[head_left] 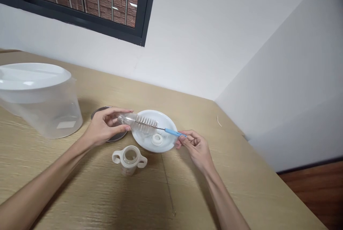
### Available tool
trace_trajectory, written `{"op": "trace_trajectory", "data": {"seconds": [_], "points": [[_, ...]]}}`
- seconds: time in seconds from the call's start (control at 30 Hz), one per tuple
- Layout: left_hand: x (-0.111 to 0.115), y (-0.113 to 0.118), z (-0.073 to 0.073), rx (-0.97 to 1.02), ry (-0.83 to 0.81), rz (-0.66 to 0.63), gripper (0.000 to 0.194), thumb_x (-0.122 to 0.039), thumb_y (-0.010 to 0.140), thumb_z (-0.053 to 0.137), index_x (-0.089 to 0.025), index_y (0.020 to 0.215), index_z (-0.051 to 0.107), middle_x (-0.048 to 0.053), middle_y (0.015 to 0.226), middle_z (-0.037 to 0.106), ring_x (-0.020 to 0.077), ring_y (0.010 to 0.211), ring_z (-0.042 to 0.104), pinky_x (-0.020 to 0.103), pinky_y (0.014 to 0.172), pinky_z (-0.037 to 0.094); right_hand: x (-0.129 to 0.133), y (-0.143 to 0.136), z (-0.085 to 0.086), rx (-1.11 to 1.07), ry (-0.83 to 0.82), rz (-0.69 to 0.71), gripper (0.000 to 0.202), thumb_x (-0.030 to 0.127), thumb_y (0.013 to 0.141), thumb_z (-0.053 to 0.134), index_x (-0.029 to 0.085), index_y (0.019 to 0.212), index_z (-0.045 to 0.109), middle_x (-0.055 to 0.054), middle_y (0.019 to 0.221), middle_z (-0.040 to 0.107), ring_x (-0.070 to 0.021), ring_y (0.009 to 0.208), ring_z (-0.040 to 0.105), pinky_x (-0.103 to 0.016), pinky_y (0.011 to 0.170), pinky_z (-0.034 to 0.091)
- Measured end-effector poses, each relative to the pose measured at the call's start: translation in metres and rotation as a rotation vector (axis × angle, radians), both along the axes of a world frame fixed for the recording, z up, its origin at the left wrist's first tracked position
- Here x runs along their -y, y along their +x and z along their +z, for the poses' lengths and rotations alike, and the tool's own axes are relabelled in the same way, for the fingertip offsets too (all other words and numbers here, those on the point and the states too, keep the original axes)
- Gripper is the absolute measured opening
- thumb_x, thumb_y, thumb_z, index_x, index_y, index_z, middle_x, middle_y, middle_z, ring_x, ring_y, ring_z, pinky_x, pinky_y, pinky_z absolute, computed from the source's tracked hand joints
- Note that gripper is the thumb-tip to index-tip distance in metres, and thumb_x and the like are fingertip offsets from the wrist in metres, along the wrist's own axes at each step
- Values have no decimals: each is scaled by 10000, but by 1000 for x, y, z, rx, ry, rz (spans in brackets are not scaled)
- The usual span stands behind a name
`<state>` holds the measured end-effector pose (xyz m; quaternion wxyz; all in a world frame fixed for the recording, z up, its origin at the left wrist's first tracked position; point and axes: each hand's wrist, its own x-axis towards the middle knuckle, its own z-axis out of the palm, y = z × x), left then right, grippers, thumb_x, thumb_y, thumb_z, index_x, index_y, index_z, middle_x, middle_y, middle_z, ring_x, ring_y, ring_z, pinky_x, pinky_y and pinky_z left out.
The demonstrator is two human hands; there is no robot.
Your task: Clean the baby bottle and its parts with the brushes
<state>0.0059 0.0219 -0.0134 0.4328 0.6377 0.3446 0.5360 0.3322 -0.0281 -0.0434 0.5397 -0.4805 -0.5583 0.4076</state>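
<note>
My left hand (103,124) grips a clear plastic cover (127,118), rounded at its tip, between thumb and fingers. The white bristles of a bottle brush (171,132) are at the cover's open side and seem partly inside it. Closed around the brush's blue handle is my right hand (197,148). Both hands are above a white bowl (168,146) in which a white ring (157,139) lies. Nearer to me stands an open baby bottle (129,162) with two handles, upright on the table.
A thin wire brush (168,187) lies on the wooden table (241,187) in front of the bowl. Behind my left hand is a dark round dish (118,137), partly hidden. A large translucent container (61,105) with a white lid stands left. Walls border the table's back.
</note>
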Motion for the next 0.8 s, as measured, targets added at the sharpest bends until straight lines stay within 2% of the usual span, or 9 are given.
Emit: {"op": "trace_trajectory", "data": {"seconds": [0.23, 0.4, 0.6, 0.8], "points": [[2, 1, 3, 0, 29, -33, 439, -223, 641, 887, -195, 1051, 730, 110, 1202, 718, 286, 1149, 653, 431, 1006, 545, 5, -5, 7, 23, -37, -21, 360, 502, 824, 723, 152, 897, 679, -15, 621, 681, -111, 490, 605, -234, 534, 503], [3, 1, 2, -3, 51, -51, 440, -219, 643, 881, -188, 1055, 732, 113, 1197, 720, 286, 1133, 660, 416, 974, 563, 5, -6, 9, 44, -51, -31, 382, 531, 803, 729, 157, 847, 665, -17, 598, 678, -123, 461, 605, -243, 520, 500], [2, 2, 3, 6, 54, -56, 435, -223, 630, 887, -208, 1039, 741, 98, 1170, 733, 280, 1135, 661, 421, 1009, 539, 7, -8, 10, 5, -66, -35, 379, 535, 795, 735, 166, 778, 647, 0, 543, 657, -101, 412, 573, -207, 468, 462], [2, 3, 2, 7, 69, -71, 431, -219, 636, 882, -222, 1044, 743, 88, 1171, 733, 281, 1152, 653, 425, 1022, 529, 7, -6, 7, -3, -85, -33, 399, 558, 790, 728, 170, 753, 641, -3, 524, 651, -114, 383, 557, -220, 435, 450]]}}
